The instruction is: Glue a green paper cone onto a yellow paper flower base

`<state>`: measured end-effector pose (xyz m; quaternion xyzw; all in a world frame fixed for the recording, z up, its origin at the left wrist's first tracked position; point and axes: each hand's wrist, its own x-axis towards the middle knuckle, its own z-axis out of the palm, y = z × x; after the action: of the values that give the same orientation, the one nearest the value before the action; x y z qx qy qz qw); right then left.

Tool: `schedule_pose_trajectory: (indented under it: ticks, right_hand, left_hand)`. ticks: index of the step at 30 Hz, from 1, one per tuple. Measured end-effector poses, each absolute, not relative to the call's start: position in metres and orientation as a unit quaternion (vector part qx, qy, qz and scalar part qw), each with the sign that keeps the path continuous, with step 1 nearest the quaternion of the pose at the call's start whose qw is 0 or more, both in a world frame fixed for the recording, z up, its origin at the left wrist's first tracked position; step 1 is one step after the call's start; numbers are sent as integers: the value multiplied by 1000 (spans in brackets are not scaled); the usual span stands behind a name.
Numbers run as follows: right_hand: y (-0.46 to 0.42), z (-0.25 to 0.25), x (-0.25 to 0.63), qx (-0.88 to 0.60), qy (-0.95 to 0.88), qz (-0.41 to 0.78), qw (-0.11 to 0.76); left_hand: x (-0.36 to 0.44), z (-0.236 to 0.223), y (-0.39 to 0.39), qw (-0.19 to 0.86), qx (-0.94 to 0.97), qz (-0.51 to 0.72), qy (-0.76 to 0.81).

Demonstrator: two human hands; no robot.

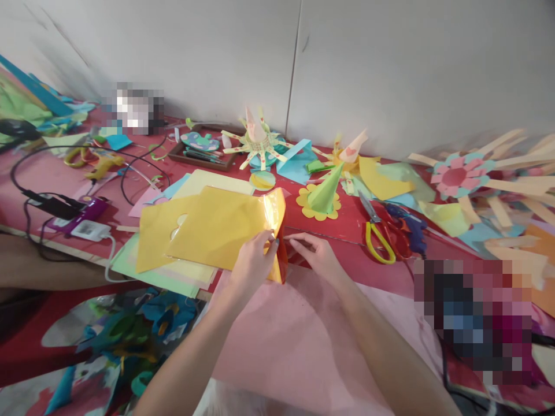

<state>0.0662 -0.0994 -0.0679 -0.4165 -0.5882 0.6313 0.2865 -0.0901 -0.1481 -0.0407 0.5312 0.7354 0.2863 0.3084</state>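
Note:
A clear plastic packet [273, 211] with a shiny orange-looking open end lies over the table, holding yellow paper sheets [221, 225]. My left hand [254, 257] pinches the near side of the packet's end between thumb and fingers. Just to the right, my right hand [318, 257] reaches its fingers toward the packet's edge, thumb and fingers slightly apart with nothing visible between them. Under the packet are another yellow sheet [151, 242] and pale green sheets [134, 263]. Pink paper [303, 323] lies below my forearms.
Yellow-handled scissors [379, 242], a blue glue gun [411, 231] and a green paper cone on a yellow flower [323, 193] stand right of the packet. Paper crafts [258, 141] line the wall. At left are a purple power strip [80, 216], cables and a yellow glue gun [102, 164].

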Motion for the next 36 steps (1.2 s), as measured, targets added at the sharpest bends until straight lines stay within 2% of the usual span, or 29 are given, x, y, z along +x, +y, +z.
schedule_pose_trajectory:
  ticks: [9,17,25,32,36]
  right_hand:
    - [-95,-72,65,-455,-568,613,309]
    - [-95,-79,66,-468,-556,618,299]
    - [-95,-76,64,-463,-556,622,299]
    - [-100,-73,63,-422,-621,607,259]
    - [-101,-73,62,-373,-668,589,260]
  left_hand:
    - [-98,-59,-151,403,422,391,712]
    - [-102,-67,-151,405,423,404,703]
    - [-102,-66,-154,358,473,368,716]
    - [-97,-61,-152,343,471,353,732]
    - [-92,-58,-151,293,492,334,748]
